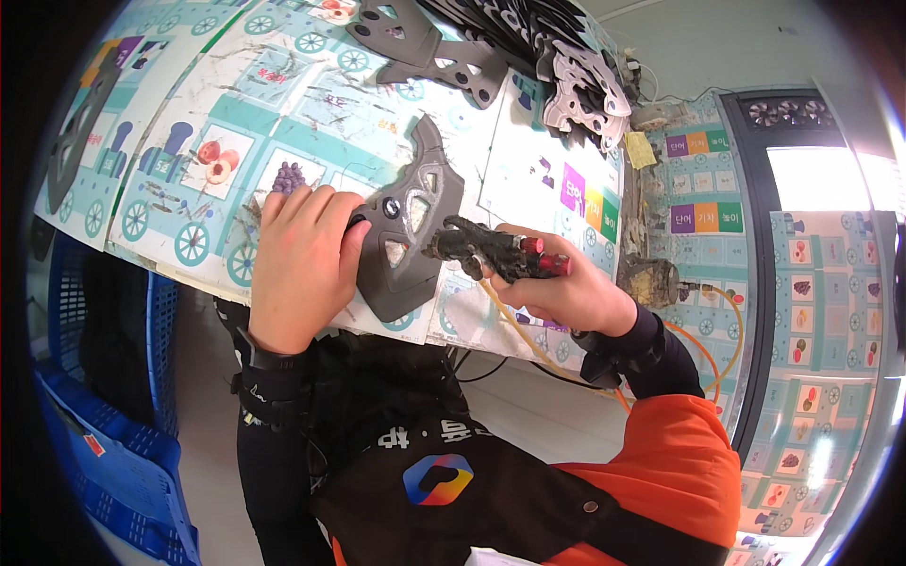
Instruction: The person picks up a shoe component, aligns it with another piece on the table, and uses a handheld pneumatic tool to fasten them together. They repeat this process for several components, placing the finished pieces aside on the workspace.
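Underside of dark grey, curved plastic plate with triangular cut-outs out of sight, left end covered by the left hand. Lying at the centre of the frame, on a table covered in teal-and-white printed sheets scuffed with dark marks. Contact between plate and nose of black handheld tool with two red-capped ends hard to make out; nose right at the plate's right edge. Bundle of thin black parts cut off at the upper edge, beside overlapping pale grey cut-out pieces, too tangled to count. Blue perforated plastic crates at lower left, partly lost in the dark rim.

Upside-down white lettering on the black apron at bottom centre, next to a rounded emblem in blue, red and yellow. Printed words on the sheets too, some in purple, orange and green blocks, among pictures of fruit and wheels.

Left hand bent, thumb and forefinger closed on the plate's left end. Right hand wrapped around the tool, right of centre, gripping firmly.
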The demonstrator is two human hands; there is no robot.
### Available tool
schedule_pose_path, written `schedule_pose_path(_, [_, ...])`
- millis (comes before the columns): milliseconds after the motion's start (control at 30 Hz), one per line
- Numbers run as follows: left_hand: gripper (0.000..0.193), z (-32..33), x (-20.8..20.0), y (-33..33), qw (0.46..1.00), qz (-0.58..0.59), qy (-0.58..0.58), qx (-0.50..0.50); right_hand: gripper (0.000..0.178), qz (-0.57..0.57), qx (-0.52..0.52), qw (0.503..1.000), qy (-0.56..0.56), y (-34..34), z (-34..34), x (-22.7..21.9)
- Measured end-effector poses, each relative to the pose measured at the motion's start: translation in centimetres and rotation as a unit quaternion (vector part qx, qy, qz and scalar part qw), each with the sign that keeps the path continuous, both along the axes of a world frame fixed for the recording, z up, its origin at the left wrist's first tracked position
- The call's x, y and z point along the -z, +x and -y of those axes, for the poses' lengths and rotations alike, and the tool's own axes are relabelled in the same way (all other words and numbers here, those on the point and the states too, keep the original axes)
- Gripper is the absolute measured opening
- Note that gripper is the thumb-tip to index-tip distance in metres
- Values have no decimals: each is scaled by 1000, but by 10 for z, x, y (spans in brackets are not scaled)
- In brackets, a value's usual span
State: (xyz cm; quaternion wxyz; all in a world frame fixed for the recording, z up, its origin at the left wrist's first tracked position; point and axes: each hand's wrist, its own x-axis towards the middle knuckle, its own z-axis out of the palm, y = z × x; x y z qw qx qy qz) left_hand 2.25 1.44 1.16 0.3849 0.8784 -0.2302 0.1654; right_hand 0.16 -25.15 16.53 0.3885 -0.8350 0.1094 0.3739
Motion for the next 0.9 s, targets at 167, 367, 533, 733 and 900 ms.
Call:
schedule_pose_path(167, [19,0,0,0,1000,-1,1,1,52,26,18,999,28,-2,-4,0])
schedule_pose_path(367, [19,-2,0,0,1000,2,2,0,38,33,-27,998,39,5,-13,0])
schedule_pose_path(533, [18,-1,1,1,1000,1,3,3,30,90,-47,992,75,4,-12,8])
schedule_pose_path(733, [18,0,1,-1,1000,3,-6,3,29,66,-57,994,66,4,-22,0])
schedule_pose_path(900, [17,3,3,-2,1000,16,0,-9,29,42,-77,995,39,2,-24,-7])
